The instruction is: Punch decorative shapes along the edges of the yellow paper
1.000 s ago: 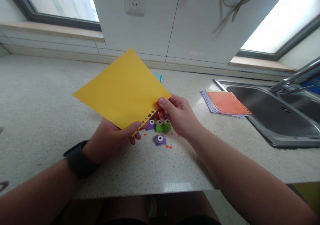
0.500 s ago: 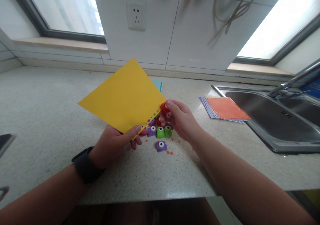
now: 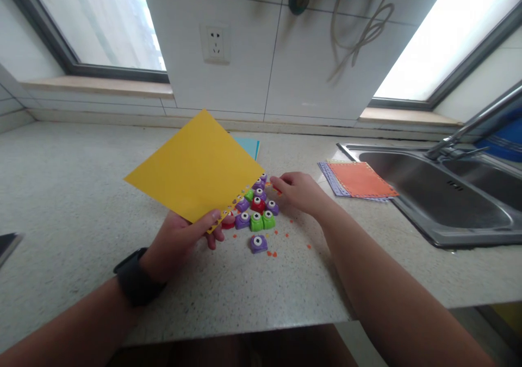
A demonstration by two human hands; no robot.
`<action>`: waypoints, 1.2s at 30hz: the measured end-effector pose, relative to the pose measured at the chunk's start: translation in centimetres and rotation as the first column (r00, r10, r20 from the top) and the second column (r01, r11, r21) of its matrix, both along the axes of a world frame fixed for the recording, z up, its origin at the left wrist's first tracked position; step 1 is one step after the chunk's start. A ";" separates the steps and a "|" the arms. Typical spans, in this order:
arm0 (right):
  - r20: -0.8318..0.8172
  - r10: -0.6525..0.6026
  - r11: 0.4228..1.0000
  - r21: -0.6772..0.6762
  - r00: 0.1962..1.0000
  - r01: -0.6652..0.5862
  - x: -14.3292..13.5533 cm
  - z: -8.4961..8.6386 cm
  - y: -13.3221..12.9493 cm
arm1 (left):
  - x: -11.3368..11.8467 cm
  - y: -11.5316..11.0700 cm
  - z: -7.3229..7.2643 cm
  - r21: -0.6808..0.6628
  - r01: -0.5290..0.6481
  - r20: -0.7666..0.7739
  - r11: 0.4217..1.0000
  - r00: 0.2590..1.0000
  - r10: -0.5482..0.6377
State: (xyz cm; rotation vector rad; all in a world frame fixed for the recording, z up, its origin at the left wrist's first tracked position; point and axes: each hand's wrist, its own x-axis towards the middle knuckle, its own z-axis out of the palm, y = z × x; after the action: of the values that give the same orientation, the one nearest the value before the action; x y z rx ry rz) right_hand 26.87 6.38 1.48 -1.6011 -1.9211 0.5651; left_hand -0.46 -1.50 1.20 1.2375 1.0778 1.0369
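Observation:
My left hand [image 3: 185, 236] pinches the lower corner of a yellow paper sheet [image 3: 196, 166] between thumb and fingers, tilted above the counter. Small punched shapes run along the sheet's lower right edge. My right hand [image 3: 299, 193] is beside the sheet's right corner, apart from it, with its fingers curled together and pointing left; a reddish sliver shows beneath them, too small to name. Between the hands lie several small craft punches: a red punch [image 3: 258, 204], a green punch [image 3: 268, 220], and a purple punch [image 3: 258, 243] nearest me. The sheet hides part of the group.
Orange paper bits [image 3: 272, 254] are scattered on the speckled counter [image 3: 196, 296]. An orange sheet [image 3: 362, 180] with a punched border tops a stack beside the steel sink [image 3: 411, 193]. Light blue paper [image 3: 250, 147] lies behind the yellow sheet. A dark object [image 3: 8, 246] is at far left.
My right hand has come away from the sheet's right corner, and the red punch it held there is no longer on the edge. The left hand still holds the sheet, slightly lower in view.

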 end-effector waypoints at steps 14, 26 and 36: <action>-0.573 0.288 0.934 -0.008 0.767 -0.357 -4.0 2.1 -2.9 | 0.4 -0.1 -0.8 -0.006 -0.034 0.073 0.999 0.997 0.035; -0.814 0.166 0.927 -0.064 0.557 -0.370 -3.7 2.8 -3.1 | -3.8 -0.1 2.2 0.050 0.117 0.227 0.992 0.966 -0.125; -0.406 0.293 0.929 -0.095 0.866 -0.359 -6.4 2.5 -3.2 | -5.7 -3.4 2.7 -0.289 -0.008 0.134 0.957 0.990 0.049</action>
State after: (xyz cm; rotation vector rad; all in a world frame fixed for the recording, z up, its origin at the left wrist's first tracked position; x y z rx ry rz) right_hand 20.50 3.15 3.94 -1.1427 -1.8816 1.1226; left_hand -6.12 -4.90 3.89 0.9046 1.0960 0.9356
